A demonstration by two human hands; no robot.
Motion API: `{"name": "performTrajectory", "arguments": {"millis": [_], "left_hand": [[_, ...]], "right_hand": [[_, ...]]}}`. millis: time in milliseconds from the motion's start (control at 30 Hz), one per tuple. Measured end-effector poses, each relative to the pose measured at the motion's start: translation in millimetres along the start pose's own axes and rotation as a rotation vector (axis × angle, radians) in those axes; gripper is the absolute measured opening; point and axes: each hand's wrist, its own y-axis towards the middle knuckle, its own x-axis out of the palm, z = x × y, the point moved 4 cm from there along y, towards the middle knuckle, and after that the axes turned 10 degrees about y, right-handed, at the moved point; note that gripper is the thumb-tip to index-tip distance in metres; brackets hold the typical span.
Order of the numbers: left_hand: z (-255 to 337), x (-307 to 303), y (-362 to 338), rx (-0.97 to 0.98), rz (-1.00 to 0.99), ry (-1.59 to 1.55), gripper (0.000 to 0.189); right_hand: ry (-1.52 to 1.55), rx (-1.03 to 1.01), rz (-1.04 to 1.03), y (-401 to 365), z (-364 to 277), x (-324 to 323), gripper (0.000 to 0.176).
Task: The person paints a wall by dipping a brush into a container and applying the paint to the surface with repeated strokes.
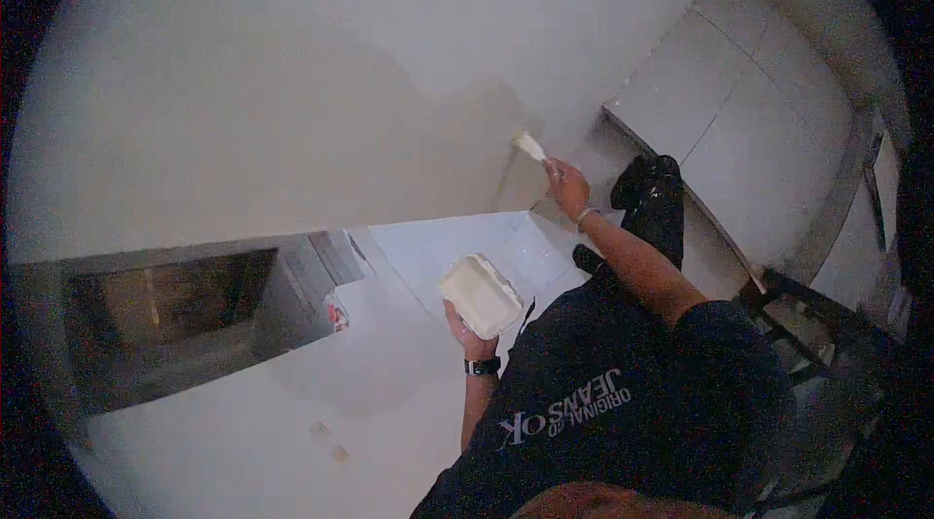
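Head | right hand [570,186] grips brush [530,146] | left hand [473,341], partly hidden, clasps container [469,289]

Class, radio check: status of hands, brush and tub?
Right hand gripping brush. Left hand holding pale tub. Brush tip near wall, contact unclear. Nothing visibly blocking the brush.

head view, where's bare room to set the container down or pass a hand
The tiled surface looks bare between the dark-clad leg and the upper-right wall; a gap shows between brush and container. Crowded: by the dark frame, lower right.
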Motion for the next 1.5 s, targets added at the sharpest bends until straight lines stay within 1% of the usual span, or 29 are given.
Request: {"name": "performTrajectory", "arguments": {"millis": [33, 100, 167, 200, 233, 300, 333, 400, 433, 500, 533, 567, 633, 700, 733, 800, 833, 900, 933, 1033, 1100, 1133, 1200, 1233, 1300, 1333, 1400, 1433, 1500], "left_hand": [[-1.9, -6.8, 1.2, 0.004, 0.009, -0.001, 0.065], [-11.6, -24.2, 6.8, -0.064, 0.022, -0.117, 0.064], [-8.2, -16.9, 3.0, -0.045, 0.010, -0.088, 0.065], [-6.2, -14.1, 1.7, -0.031, -0.003, -0.060, 0.066], [-5.4, -14.4, 1.9, -0.027, -0.002, -0.062, 0.066], [-5.6, -15.3, 2.9, -0.017, 0.013, -0.057, 0.065], [-6.2, -15.4, 3.3, -0.008, 0.021, -0.060, 0.064], [-8.4, -14.3, 2.6, 0.014, 0.037, -0.072, 0.062], [-7.0, -11.5, 2.5, 0.024, 0.038, -0.087, 0.062], [-0.7, -2.3, 0.5, -0.002, -0.046, -0.049, 0.063], [1.1, 0.1, -0.5, 0.017, -0.048, -0.066, 0.063], [0.5, 0.4, -0.5, 0.009, -0.035, -0.073, 0.062], [-3.2, -3.7, -2.0, 0.005, -0.012, -0.097, 0.062], [-6.1, -13.8, 4.2, 0.102, 0.000, 0.055, 0.060], [-3.8, -11.2, 3.8, 0.114, 0.000, 0.039, 0.060], [-0.9, -2.3, 0.9, 0.067, -0.069, -0.106, 0.059], [1.2, -2.0, 0.7, 0.080, -0.068, -0.121, 0.059], [3.3, -0.5, 0.3, 0.095, -0.072, -0.065, 0.058], [2.3, -2.4, 1.2, 0.104, -0.064, -0.086, 0.058], [-0.4, -6.0, -0.1, 0.058, -0.038, -0.145, 0.059], [18.9, 8.3, -11.7, 0.275, -0.107, 0.302, 0.052], [20.4, 7.7, -10.4, 0.282, -0.099, 0.282, 0.052], [11.2, 6.2, -4.0, 0.017, -0.156, -0.248, 0.051], [10.6, 4.3, -1.9, 0.023, -0.150, -0.271, 0.051], [14.4, 8.3, -1.6, 0.042, -0.229, -0.239, 0.061], [14.7, 5.3, 0.2, 0.048, -0.217, -0.260, 0.061], [12.2, 1.3, 2.4, 0.046, -0.282, -0.247, 0.051], [11.0, -4.9, 6.1, 0.051, -0.266, -0.262, 0.051], [18.0, -10.3, 9.8, 0.455, -0.220, 0.805, 0.051]], "right_hand": [[0.004, 0.000, -0.009, 4.5, -1.6, -5.3, 0.036], [-0.158, 0.487, -0.145, 9.2, 15.2, -14.6, 0.032], [-0.210, 0.465, -0.174, 8.5, 57.7, -13.2, 0.037], [-0.266, 0.446, -0.198, 9.4, 58.8, -14.4, 0.044], [-0.266, 0.442, -0.200, 7.4, 58.9, -14.1, 0.044], [-0.206, 0.311, -0.083, 4.4, 47.3, -21.8, 0.045], [-0.211, 0.301, -0.086, 9.7, 38.6, -19.0, 0.045], [-0.024, 0.392, 0.074, 21.9, 17.2, -8.7, 0.044], [-0.031, 0.377, 0.066, 26.0, -16.0, -14.8, 0.044], [0.185, -0.017, 0.025, 29.7, -143.9, -59.6, 0.041], [0.180, -0.040, 0.014, 26.7, -183.2, -76.2, 0.041], [0.230, 0.000, -0.017, 20.3, -213.5, -89.3, 0.035], [0.268, 0.038, -0.066, 16.0, -233.8, -91.5, 0.030], [0.353, -0.032, 0.037, 13.7, -235.1, -88.1, 0.032], [0.347, -0.048, 0.027, 15.8, -219.1, -79.2, 0.032], [0.126, -0.002, 0.088, 24.0, -152.8, -56.6, 0.037], [0.121, -0.018, 0.077, 23.8, -128.8, -49.2, 0.037], [-0.005, 0.112, 0.008, 20.9, -77.9, -40.0, 0.042], [-0.017, 0.098, -0.008, 24.3, -55.4, -35.8, 0.042], [-0.236, 0.167, -0.140, 30.5, 9.3, -26.6, 0.044], [-0.253, 0.319, -0.313, 25.8, 37.3, -25.7, 0.042], [-0.269, 0.307, -0.322, 20.4, 18.3, -36.3, 0.042], [-0.026, 0.242, -0.430, 5.9, -34.2, -60.8, 0.036], [-0.046, 0.236, -0.443, 0.5, -68.7, -72.8, 0.036], [-0.032, 0.079, -0.486, -10.5, -151.0, -95.6, 0.030], [-0.047, 0.075, -0.505, -16.3, -176.7, -102.7, 0.030], [-0.312, -0.458, -0.517, -31.9, -231.1, -110.1, 0.027], [-0.316, -0.462, -0.539, -37.0, -246.7, -111.1, 0.027], [-0.502, -0.951, -0.613, -57.1, -279.9, -105.9, 0.026]]}}
